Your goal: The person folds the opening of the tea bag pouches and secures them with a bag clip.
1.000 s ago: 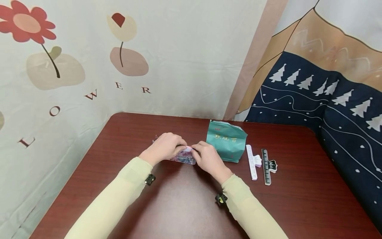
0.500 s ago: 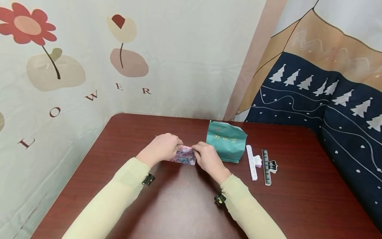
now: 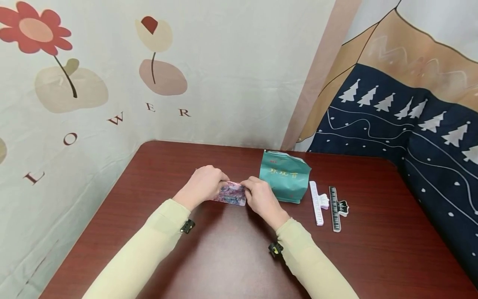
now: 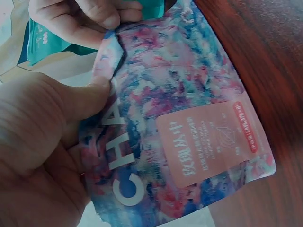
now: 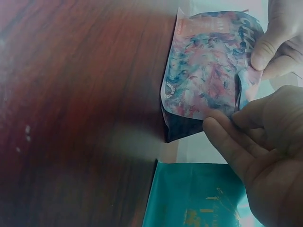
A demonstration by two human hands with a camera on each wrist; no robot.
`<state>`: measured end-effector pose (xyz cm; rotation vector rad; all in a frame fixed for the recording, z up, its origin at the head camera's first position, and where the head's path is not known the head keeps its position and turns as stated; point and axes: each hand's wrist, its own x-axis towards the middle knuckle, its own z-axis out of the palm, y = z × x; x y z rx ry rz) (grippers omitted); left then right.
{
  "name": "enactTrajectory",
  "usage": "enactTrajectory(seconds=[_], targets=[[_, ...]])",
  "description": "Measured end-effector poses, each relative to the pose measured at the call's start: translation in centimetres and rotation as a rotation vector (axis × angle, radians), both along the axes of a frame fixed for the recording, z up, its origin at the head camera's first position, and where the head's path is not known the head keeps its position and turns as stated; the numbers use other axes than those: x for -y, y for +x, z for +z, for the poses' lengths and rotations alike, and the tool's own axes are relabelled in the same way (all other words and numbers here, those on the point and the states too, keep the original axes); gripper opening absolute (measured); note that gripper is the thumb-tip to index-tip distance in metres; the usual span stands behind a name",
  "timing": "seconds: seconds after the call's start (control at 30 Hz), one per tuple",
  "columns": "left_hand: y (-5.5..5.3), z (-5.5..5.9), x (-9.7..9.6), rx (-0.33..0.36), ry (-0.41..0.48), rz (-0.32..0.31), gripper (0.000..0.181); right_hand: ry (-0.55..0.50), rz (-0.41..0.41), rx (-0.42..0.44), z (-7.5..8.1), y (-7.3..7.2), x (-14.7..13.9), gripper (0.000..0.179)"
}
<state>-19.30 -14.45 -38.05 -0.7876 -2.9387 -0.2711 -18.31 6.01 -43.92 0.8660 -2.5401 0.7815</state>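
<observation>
A tea pouch (image 3: 231,194) with a blue, pink and purple marbled print stands on the table between both hands, "CHA" in white letters along its upper part. My left hand (image 3: 203,185) pinches its top edge on the left, thumb on the printed front. At the top's other end, my right hand (image 3: 261,199) pinches the corner between thumb and fingers. In the left wrist view, a folded-over flap (image 4: 110,56) shows along the top edge between the two hands. A pink label (image 4: 208,142) is on the front. The left hand covers the pouch's left end in the head view.
A green pouch (image 3: 285,178) with gold characters stands just right of and behind the right hand. Further right lie a white ruler-style clip (image 3: 315,203) and a black one (image 3: 335,209). A printed fabric backdrop (image 3: 231,74) rises behind the table (image 3: 224,257).
My left fingertips have shifted left along the pouch's top edge, away from the right hand, so more of the marbled front shows. The right hand keeps its pinch almost unmoved.
</observation>
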Motion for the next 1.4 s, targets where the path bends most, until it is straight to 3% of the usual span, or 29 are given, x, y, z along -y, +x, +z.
enactTrajectory(seconds=[0.37, 0.7, 0.9, 1.4], targets=[[-0.2, -0.4, 0.0, -0.054, 0.012, -0.014, 0.005, -0.037, -0.02, 0.06, 0.5, 0.3, 0.2, 0.012], [-0.4, -0.8, 0.3, -0.055, 0.076, -0.049, 0.008, -0.036, -0.053, 0.003, 0.1, 0.0, 0.3, 0.007], [-0.6, -1.1, 0.3, -0.058, 0.083, -0.039, 0.011, -0.04, -0.061, -0.024, -0.2, 0.1, 0.3, 0.006], [-0.7, -1.0, 0.5, -0.043, 0.093, -0.041, 0.009, -0.073, -0.017, 0.01, 0.9, 1.4, -0.9, 0.018]])
